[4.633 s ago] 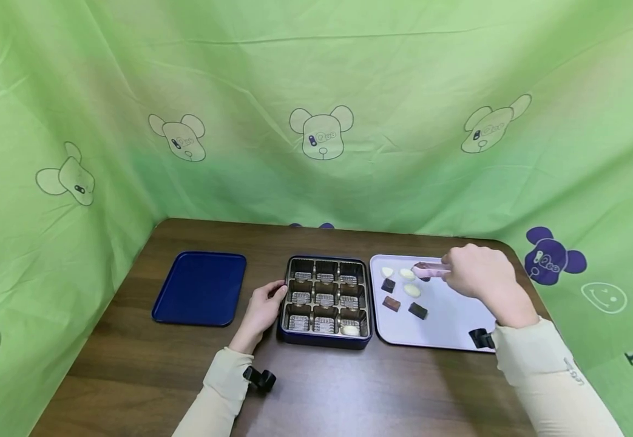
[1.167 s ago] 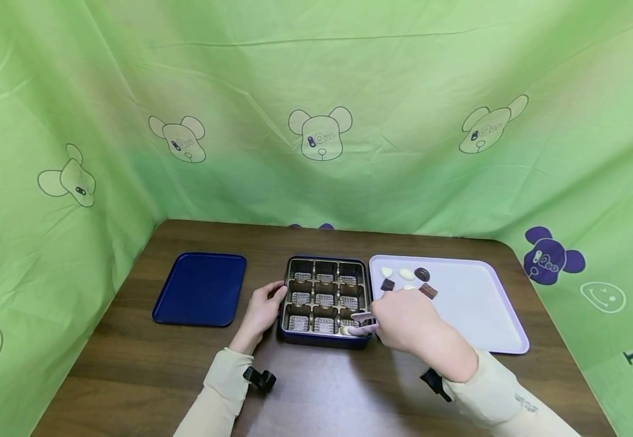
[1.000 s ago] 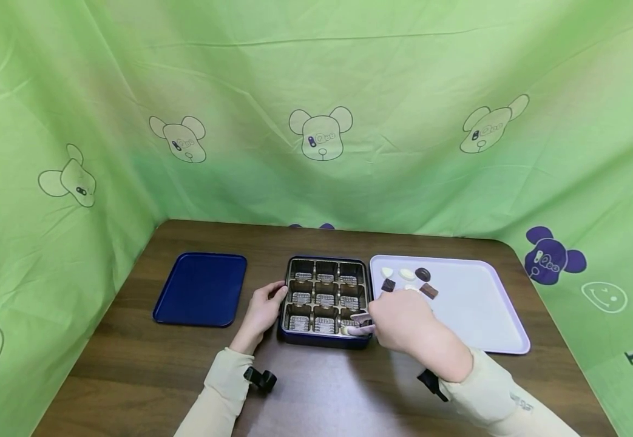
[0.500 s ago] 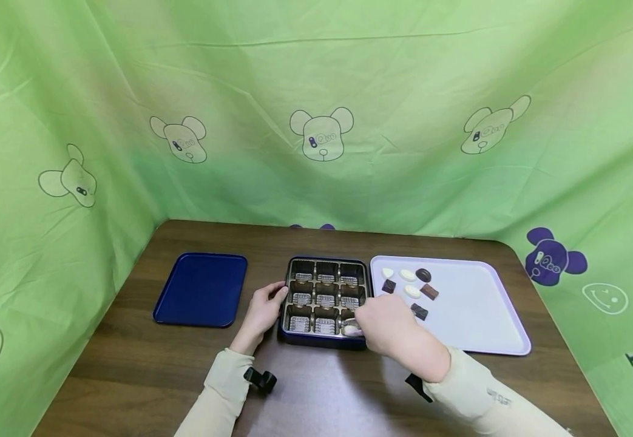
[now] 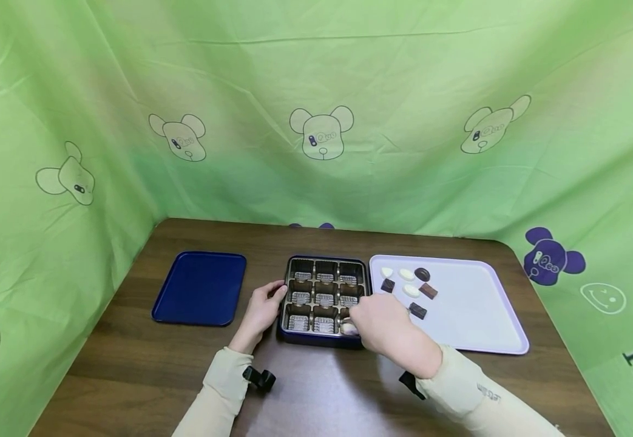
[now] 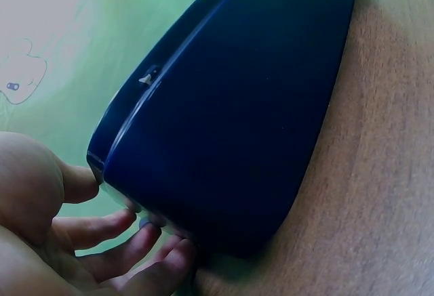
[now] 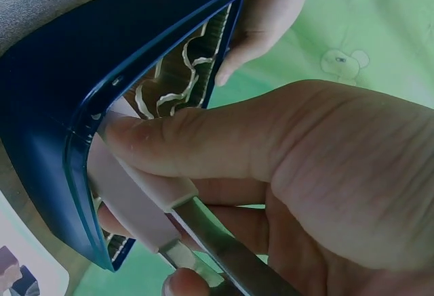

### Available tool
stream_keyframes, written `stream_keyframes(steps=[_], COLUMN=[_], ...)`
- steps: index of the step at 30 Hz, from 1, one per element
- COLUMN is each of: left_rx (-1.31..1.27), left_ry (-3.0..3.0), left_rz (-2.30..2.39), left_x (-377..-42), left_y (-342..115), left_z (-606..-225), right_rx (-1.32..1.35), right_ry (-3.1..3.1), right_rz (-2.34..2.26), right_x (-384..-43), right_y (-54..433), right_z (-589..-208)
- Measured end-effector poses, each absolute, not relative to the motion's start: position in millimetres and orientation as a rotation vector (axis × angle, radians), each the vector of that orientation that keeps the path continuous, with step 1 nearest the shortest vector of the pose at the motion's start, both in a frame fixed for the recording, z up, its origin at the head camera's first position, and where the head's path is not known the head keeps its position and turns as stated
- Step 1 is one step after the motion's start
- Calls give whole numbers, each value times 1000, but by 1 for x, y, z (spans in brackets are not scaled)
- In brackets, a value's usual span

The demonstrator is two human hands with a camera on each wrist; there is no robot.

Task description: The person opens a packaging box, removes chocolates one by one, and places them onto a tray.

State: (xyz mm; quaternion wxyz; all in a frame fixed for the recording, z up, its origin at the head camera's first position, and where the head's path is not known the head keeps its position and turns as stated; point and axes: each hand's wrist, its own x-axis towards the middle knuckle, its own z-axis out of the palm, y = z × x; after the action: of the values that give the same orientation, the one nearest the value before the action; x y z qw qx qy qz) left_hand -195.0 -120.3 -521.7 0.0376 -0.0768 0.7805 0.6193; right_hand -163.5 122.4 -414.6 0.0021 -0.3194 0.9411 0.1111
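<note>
A dark blue box (image 5: 321,338) with a brown-and-gold divided insert stands mid-table. My left hand (image 5: 261,309) touches its left side with relaxed fingers, thumb at the rim in the left wrist view. My right hand (image 5: 384,325) grips tongs (image 7: 210,231) with metal arms and pale pink ends. In the right wrist view the ends reach past the rim into the box. The head view puts them at the front-right compartment, where a white chocolate (image 5: 349,329) shows, partly covered. Thumb and fingertips lie close to the pink ends.
A lilac tray (image 5: 474,315) right of the box bears several chocolates, among them a dark oval (image 5: 422,274), a brown piece (image 5: 428,291) and a white oval (image 5: 411,291). A flat blue lid (image 5: 200,288) lies on the left. Green cloth (image 5: 321,194) hangs behind the table.
My right hand and the tongs have moved from the tray to the front-right compartment, lately shifting slightly left. A brown piece now lies beside the dark oval. The left hand stays put.
</note>
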Motion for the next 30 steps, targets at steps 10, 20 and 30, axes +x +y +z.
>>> stream_keyframes(steps=[10, 20, 30], left_rx=[-257, -236, -231], left_ry=[2398, 2407, 2398], left_rz=[1913, 1885, 1900], left_x=[-196, -195, -194], left_y=[-122, -119, -120], left_z=[-523, -523, -522], right_rx=[-1042, -1089, -1068], right_ry=[2920, 2930, 2964], right_rz=[373, 385, 370], right_x=[-171, -170, -165], right_y=[122, 136, 141], right_z=[-416, -415, -401])
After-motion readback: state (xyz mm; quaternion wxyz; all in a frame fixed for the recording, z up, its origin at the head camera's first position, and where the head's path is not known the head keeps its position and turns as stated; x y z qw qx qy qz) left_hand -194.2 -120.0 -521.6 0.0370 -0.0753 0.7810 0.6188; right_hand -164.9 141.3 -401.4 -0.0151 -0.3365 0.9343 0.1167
